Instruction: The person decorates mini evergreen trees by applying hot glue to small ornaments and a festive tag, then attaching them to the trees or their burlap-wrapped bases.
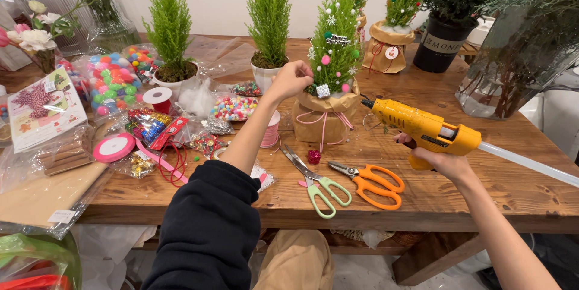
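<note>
Right hand (445, 160) grip clamped on yellow glue gun (422, 126), nozzle aimed left at the small decorated tree (335, 43) in kraft wrap, centre worktop (482, 187). Left hand (291, 79) grip pinched shut at the tree's left side; contents not visible. Tree already carries balls, snowflakes, pink bow. Looks partway: two bare trees (170, 25) left, scissors (368, 182) near.
</note>
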